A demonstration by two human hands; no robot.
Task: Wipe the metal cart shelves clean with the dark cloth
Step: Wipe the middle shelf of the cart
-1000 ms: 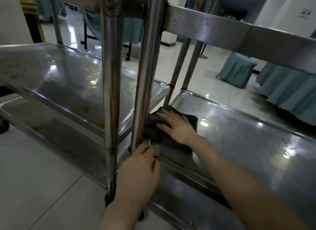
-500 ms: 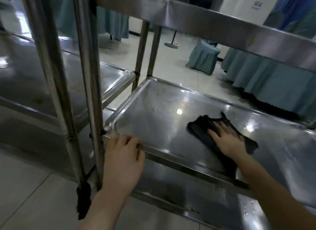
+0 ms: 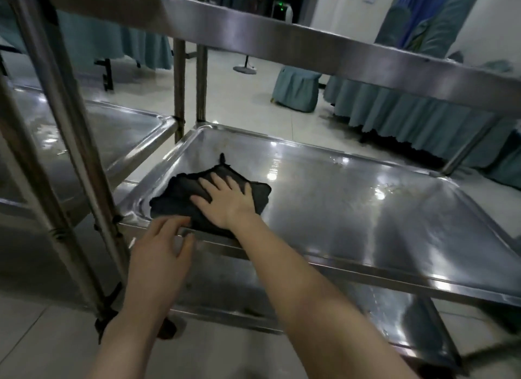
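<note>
The dark cloth (image 3: 180, 195) lies flattened on the middle shelf (image 3: 352, 209) of the steel cart, near its front left corner. My right hand (image 3: 225, 201) presses flat on the cloth with straight, spread fingers. My left hand (image 3: 163, 251) rests on the shelf's front rim just left of the cloth, fingers loosely extended over the edge. The shelf surface looks wet and shiny, with small specks toward the right. A lower shelf (image 3: 380, 308) shows beneath it.
A second steel cart (image 3: 107, 136) stands close on the left, its posts (image 3: 70, 130) crossing the foreground. The top shelf rail (image 3: 282, 40) spans overhead. Teal-skirted tables (image 3: 408, 111) and a covered stool (image 3: 296, 88) stand on the tiled floor behind.
My right hand has slid the cloth from the shelf's middle back toward the front left corner. My left hand stays on the front rim, now right beside the cloth.
</note>
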